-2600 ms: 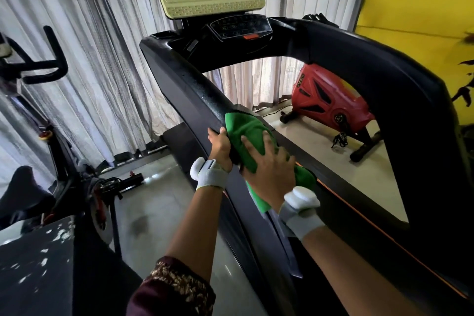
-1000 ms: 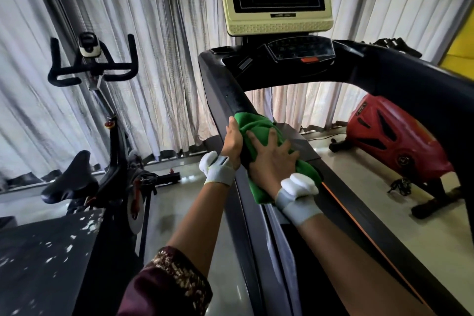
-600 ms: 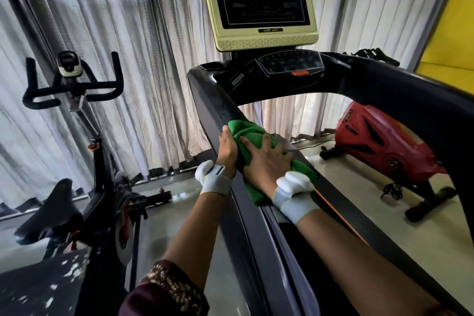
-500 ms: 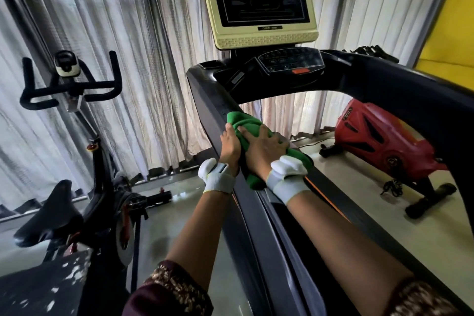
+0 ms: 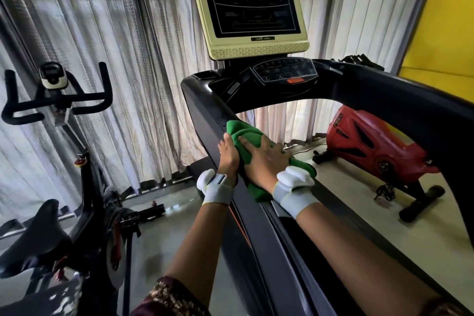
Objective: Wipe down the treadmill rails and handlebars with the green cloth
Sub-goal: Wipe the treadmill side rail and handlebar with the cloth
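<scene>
The green cloth [image 5: 243, 136] is bunched over the treadmill's black left rail [image 5: 205, 108], roughly halfway up its slope. My right hand [image 5: 264, 159] lies flat on top of the cloth, fingers spread, pressing it against the rail. My left hand [image 5: 228, 155] grips the rail's outer edge right beside the cloth, its thumb touching the fabric. Both wrists wear white and grey bands. The right handlebar [image 5: 400, 100] curves across the upper right, untouched.
The beige console screen [image 5: 250, 7] and control panel [image 5: 284, 72] stand at the top of the rails. A black spin bike [image 5: 59, 100] is on the left, a red exercise machine [image 5: 374, 146] on the floor at right. Grey curtains hang behind.
Both hands and the cloth have slid up the left rail toward the console. My view has turned left and lifted, bringing the spin bike and the screen into sight.
</scene>
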